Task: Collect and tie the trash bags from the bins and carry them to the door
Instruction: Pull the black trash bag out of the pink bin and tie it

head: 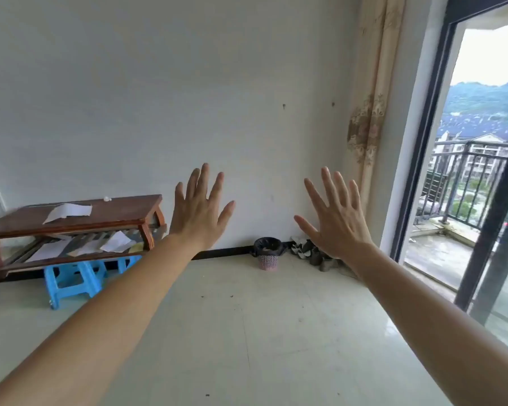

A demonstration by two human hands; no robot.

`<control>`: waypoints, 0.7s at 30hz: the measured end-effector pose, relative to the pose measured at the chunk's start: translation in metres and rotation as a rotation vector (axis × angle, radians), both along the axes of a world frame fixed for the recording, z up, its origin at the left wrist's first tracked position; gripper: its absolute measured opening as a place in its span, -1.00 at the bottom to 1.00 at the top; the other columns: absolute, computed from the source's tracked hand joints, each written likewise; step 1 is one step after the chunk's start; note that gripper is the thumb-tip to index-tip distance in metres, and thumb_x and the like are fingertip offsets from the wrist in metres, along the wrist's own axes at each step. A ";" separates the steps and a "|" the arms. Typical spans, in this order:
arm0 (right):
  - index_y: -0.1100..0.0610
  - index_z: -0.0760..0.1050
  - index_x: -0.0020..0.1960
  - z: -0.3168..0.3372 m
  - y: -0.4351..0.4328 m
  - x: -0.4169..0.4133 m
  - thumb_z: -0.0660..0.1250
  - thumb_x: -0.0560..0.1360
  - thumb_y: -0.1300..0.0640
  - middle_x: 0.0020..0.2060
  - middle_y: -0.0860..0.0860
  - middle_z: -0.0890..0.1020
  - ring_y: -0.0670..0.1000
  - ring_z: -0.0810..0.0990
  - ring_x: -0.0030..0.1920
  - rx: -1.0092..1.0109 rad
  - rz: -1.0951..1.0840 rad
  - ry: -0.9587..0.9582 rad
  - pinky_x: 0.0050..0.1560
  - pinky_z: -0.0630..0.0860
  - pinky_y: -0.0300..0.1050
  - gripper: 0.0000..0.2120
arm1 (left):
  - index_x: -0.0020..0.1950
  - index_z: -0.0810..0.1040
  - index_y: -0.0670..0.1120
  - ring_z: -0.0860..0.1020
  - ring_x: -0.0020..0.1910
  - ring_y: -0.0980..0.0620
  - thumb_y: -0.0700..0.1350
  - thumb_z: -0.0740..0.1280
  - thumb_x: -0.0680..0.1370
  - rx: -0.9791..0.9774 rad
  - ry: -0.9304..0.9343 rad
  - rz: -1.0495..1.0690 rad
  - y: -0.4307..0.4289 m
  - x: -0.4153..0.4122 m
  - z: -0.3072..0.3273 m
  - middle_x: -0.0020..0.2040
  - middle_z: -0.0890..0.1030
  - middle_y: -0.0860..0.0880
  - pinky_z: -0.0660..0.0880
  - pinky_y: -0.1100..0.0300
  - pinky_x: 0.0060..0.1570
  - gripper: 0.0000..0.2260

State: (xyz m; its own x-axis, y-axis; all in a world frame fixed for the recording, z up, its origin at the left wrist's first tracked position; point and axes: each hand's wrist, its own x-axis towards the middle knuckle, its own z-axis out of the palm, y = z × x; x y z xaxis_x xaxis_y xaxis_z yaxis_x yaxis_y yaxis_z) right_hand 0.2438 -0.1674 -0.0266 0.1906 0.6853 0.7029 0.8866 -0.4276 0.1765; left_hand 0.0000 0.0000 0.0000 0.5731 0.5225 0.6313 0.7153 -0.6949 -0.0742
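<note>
A small pink mesh bin stands on the floor against the far wall. A black trash bag lines it, folded over the rim, with rubbish inside. My left hand is raised in front of me, left of the bin, fingers spread and holding nothing. My right hand is raised to the right of the bin, also spread and empty. Both hands are far from the bin, with both arms stretched forward.
A low wooden table with papers stands at the left wall, blue plastic stools beneath it. Shoes lie in the corner right of the bin. A curtain hangs beside the open sliding balcony door. The floor is pale tile.
</note>
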 end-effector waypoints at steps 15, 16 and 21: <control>0.02 -0.04 0.62 -0.064 0.237 0.278 -0.01 0.58 -0.35 0.59 0.20 0.01 0.27 0.06 0.56 -0.136 -0.088 0.201 0.53 0.04 0.25 -0.26 | 0.62 -0.14 -0.03 -0.11 0.59 -0.19 0.23 -0.13 0.64 -0.198 0.097 0.056 0.250 0.275 -0.067 0.62 -0.18 -0.18 0.03 -0.19 0.48 -0.38; 0.02 -0.05 0.62 -0.063 0.256 0.291 0.00 0.58 -0.34 0.59 0.20 0.01 0.26 0.05 0.56 -0.133 -0.091 0.224 0.53 0.04 0.24 -0.26 | 0.62 -0.14 -0.03 -0.11 0.59 -0.19 0.23 -0.13 0.64 -0.206 0.097 0.060 0.267 0.286 -0.067 0.62 -0.19 -0.18 0.03 -0.19 0.48 -0.38; 0.02 -0.08 0.62 -0.075 0.364 0.342 -0.01 0.59 -0.33 0.59 0.21 0.00 0.26 0.07 0.56 -0.187 -0.053 0.221 0.53 0.06 0.25 -0.27 | 0.62 -0.03 -0.01 -0.06 0.58 -0.21 0.24 -0.21 0.62 -0.204 0.124 0.051 0.365 0.338 -0.083 0.62 -0.11 -0.20 0.08 -0.21 0.46 -0.38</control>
State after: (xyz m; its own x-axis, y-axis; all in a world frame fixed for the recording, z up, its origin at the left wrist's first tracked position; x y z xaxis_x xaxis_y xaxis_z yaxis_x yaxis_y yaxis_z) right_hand 0.5862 0.1967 -0.1020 0.3636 0.7840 0.5032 0.8897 -0.4523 0.0618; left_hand 0.3378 0.3654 -0.0831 0.6094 0.6624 0.4358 0.7440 -0.6677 -0.0254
